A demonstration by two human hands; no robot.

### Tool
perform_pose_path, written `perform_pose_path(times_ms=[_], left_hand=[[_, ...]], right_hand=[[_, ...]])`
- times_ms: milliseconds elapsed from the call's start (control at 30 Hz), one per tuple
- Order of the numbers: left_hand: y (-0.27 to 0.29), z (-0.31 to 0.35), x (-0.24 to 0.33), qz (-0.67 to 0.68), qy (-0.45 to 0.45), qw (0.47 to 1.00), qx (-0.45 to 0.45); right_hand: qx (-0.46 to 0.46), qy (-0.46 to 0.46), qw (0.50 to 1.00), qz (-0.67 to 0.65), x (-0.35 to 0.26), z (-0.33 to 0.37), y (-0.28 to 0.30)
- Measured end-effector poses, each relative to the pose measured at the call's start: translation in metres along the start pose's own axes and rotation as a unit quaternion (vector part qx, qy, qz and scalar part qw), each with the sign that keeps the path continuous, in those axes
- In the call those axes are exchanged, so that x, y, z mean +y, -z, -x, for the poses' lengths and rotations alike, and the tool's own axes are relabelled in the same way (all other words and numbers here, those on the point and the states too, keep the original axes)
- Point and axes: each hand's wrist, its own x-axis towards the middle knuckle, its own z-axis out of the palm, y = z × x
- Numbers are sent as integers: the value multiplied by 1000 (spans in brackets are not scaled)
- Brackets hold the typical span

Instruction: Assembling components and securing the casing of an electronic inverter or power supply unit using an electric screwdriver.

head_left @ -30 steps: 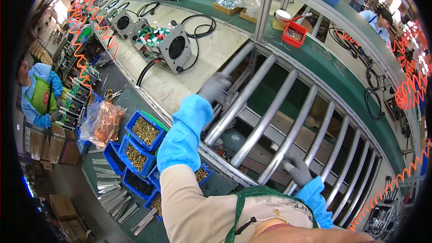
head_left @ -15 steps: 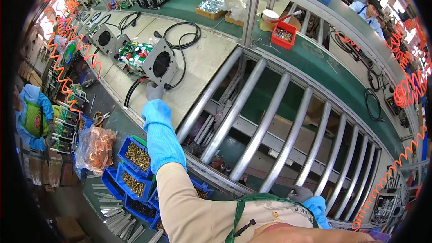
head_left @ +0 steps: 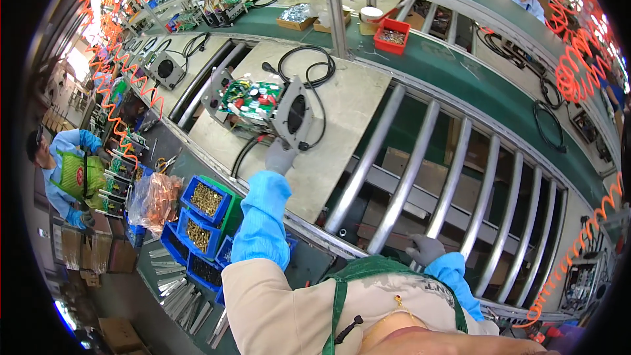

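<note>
A half-built electronic unit rests on a pale flat board. It has a green circuit board between grey metal end plates, one with a round black fan opening. My left hand, in a grey glove, is closed on the lower edge of this end plate; its fingertips are partly hidden. A black cable lies coiled behind the unit, and short dark leads hang out near my left hand. Over the near ends of the metal rollers, my gloved right hand holds nothing, its fingers apart.
Blue bins of brass-coloured screws stand left of my arm, by metal strips and a bag of copper-coloured parts. Beyond the rollers are a red box and an upright post. A co-worker stands at left.
The board and unit have slid right over the rollers with my left hand, uncovering rollers behind them. My right hand has lifted and its fingers have spread. The view has shifted too.
</note>
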Motion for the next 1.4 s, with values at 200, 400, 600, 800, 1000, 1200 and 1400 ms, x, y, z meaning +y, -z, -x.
perform_pose_path(times_ms=[200,400,600,800,1000,1200,1400], left_hand=[[-52,117,103,-126,-97,974,-164],[-128,231,158,-78,-212,943,-246],[-139,295,183,41,-198,857,-473],[-120,286,162,-63,-156,949,-266],[-136,299,190,-85,-197,949,-230],[-120,300,225,-125,-238,900,-344],[-130,330,320,146,-504,825,-211]], right_hand=[[37,23,999,-13,12,24,14],[84,35,996,-9,40,55,44],[228,-45,970,-71,80,76,71],[416,-214,875,-126,151,79,70],[464,-254,823,-206,175,120,74],[479,-296,801,-203,182,143,51],[447,-257,831,-208,181,152,59]])
